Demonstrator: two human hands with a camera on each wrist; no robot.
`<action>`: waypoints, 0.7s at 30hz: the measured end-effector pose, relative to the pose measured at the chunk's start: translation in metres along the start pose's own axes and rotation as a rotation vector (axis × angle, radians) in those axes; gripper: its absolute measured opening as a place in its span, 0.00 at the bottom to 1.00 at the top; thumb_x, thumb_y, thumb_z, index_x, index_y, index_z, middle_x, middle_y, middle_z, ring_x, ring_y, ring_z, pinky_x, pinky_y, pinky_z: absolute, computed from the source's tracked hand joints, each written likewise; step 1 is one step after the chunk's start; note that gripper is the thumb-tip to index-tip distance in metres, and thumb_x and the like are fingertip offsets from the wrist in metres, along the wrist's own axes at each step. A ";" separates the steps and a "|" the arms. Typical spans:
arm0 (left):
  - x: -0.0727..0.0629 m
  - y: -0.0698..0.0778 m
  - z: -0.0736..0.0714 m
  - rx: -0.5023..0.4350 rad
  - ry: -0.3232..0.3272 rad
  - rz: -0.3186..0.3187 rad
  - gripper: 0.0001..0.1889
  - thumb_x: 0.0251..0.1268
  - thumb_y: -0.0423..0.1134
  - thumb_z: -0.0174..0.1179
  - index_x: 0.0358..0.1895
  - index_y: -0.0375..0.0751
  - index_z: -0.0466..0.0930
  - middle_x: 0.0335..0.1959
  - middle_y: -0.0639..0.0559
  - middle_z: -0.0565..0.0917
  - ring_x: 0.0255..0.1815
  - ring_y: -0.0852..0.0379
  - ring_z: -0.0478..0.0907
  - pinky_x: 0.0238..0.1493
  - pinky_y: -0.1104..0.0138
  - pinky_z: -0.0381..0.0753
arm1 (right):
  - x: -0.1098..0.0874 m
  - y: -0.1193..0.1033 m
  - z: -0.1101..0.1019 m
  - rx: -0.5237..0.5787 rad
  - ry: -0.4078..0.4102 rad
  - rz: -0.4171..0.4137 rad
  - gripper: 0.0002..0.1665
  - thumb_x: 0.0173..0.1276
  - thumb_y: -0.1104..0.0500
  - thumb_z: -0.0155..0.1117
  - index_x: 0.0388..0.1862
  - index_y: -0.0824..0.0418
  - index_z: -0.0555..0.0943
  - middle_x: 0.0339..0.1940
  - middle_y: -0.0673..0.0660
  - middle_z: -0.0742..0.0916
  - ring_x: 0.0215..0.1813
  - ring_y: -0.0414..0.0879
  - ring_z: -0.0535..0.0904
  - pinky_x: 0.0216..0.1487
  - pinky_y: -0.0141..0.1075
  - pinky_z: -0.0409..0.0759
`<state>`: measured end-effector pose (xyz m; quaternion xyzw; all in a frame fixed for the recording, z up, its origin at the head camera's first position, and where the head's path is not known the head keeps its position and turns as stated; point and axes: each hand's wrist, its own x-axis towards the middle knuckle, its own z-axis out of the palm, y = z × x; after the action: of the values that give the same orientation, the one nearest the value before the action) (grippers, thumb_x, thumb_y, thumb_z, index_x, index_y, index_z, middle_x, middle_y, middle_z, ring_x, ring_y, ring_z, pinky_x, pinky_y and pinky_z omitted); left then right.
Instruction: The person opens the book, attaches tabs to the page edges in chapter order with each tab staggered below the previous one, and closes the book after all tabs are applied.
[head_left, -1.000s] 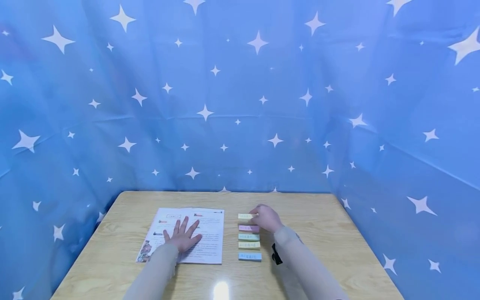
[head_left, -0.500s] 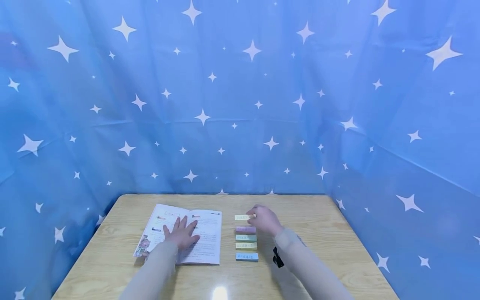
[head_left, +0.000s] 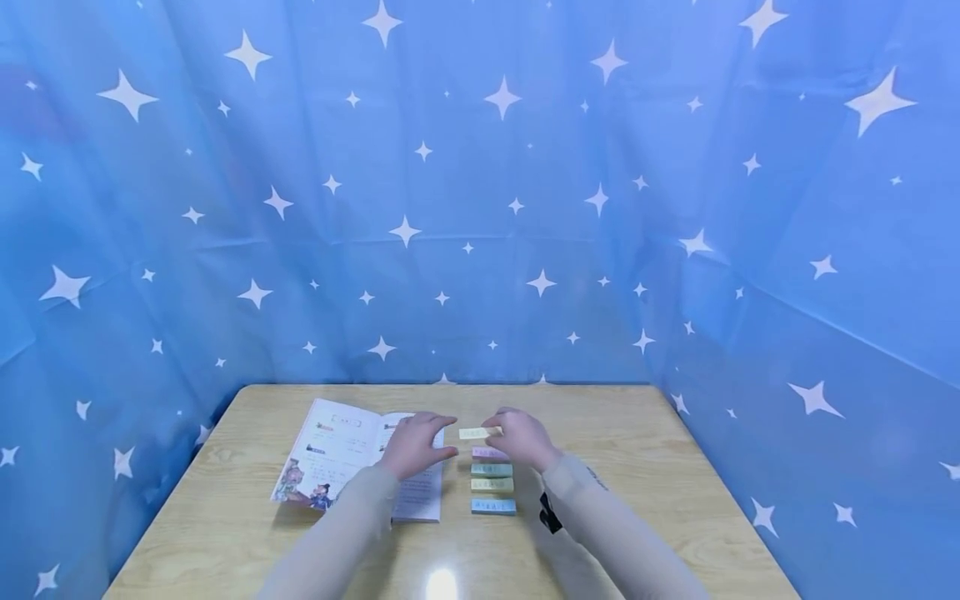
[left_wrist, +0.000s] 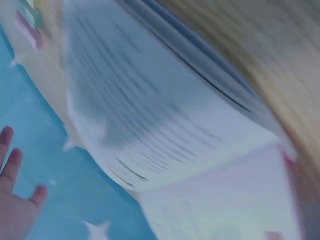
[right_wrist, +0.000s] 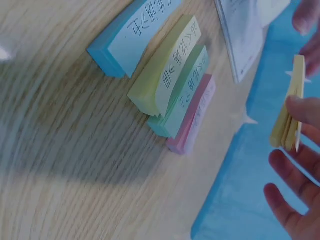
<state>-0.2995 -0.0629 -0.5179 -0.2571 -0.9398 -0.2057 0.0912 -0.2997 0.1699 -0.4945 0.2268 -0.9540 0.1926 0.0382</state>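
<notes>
My right hand (head_left: 525, 439) pinches a pale yellow sticky-note pad (head_left: 474, 433) with handwriting on it, held off the table between thumb and fingers. The same pad (right_wrist: 289, 112) appears edge-on in the right wrist view, its layers slightly parted. My left hand (head_left: 416, 443) is above the right page of an open book (head_left: 341, 450), thumb and fingers apart and pointing at the pad's left end. A small gap shows between them in the head view. In the left wrist view, my left hand (left_wrist: 20, 195) has its fingers spread. The book's left side lifts off the table.
Below the held pad, labelled sticky-note pads lie in a column: pink (right_wrist: 192, 120), green (right_wrist: 182, 95), yellow (right_wrist: 165, 70) and blue (right_wrist: 130, 37). They rest on a wooden table (head_left: 600, 417). A blue star-patterned curtain (head_left: 480, 192) surrounds the table's back and sides.
My left hand has left the book and moved right, toward the yellow pad. The right hand has shifted the pad slightly left. The book's left side has risen.
</notes>
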 end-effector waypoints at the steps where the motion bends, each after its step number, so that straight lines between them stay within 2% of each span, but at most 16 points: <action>1: 0.002 0.004 0.002 0.003 0.002 0.017 0.27 0.58 0.54 0.68 0.60 0.48 0.79 0.55 0.50 0.82 0.59 0.47 0.75 0.60 0.44 0.70 | -0.001 -0.001 0.000 -0.002 0.002 0.000 0.15 0.62 0.58 0.67 0.47 0.60 0.86 0.42 0.53 0.85 0.39 0.44 0.82 0.43 0.40 0.82; 4: 0.007 0.012 0.007 0.020 0.004 0.027 0.25 0.57 0.54 0.68 0.57 0.48 0.80 0.51 0.52 0.84 0.52 0.51 0.78 0.53 0.51 0.76 | -0.003 -0.001 0.001 -0.011 0.009 -0.001 0.14 0.62 0.58 0.68 0.47 0.60 0.86 0.43 0.54 0.85 0.39 0.45 0.82 0.42 0.41 0.83; 8: 0.011 0.018 0.013 0.012 0.008 0.011 0.23 0.57 0.53 0.69 0.53 0.48 0.82 0.44 0.54 0.85 0.44 0.55 0.80 0.46 0.56 0.79 | -0.005 0.000 0.002 -0.012 0.006 0.007 0.14 0.62 0.58 0.69 0.47 0.59 0.86 0.43 0.53 0.85 0.39 0.44 0.82 0.42 0.39 0.83; 14: 0.015 0.028 0.012 -0.018 -0.010 -0.016 0.14 0.59 0.48 0.69 0.45 0.47 0.86 0.37 0.57 0.85 0.39 0.57 0.79 0.44 0.58 0.78 | -0.007 0.000 0.001 0.003 0.009 -0.005 0.14 0.62 0.58 0.68 0.47 0.59 0.87 0.43 0.53 0.86 0.39 0.44 0.82 0.42 0.39 0.82; 21: 0.020 0.032 0.011 0.007 -0.031 -0.015 0.11 0.59 0.48 0.69 0.41 0.49 0.87 0.32 0.61 0.83 0.33 0.61 0.76 0.40 0.63 0.77 | -0.010 0.005 -0.003 0.069 -0.022 0.017 0.17 0.61 0.58 0.69 0.49 0.59 0.85 0.45 0.53 0.85 0.30 0.36 0.78 0.34 0.33 0.79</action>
<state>-0.3006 -0.0246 -0.5119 -0.2527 -0.9438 -0.1992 0.0756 -0.2931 0.1799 -0.4951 0.2219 -0.9490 0.2231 0.0181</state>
